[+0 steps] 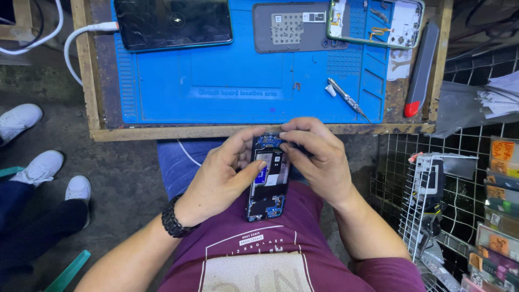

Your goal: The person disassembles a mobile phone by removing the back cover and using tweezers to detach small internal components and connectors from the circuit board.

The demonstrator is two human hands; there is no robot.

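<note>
An opened phone [268, 186] with its back cover off lies upright over my lap, showing blue circuit boards at top and bottom. My left hand [219, 176] grips its left side, thumb pressed on the middle of the exposed inside. My right hand [319, 157] holds the upper right corner, fingers curled over the top board. A black beaded bracelet [174, 220] is on my left wrist.
A blue work mat [238, 81] covers a wooden tray [259, 131] ahead. On it lie a charging dark phone [173, 22], a grey back panel [294, 30], a phone frame [376, 21] and a screwdriver [347, 100]. A wire rack [432, 200] stands right. Another person's white shoes [46, 162] are left.
</note>
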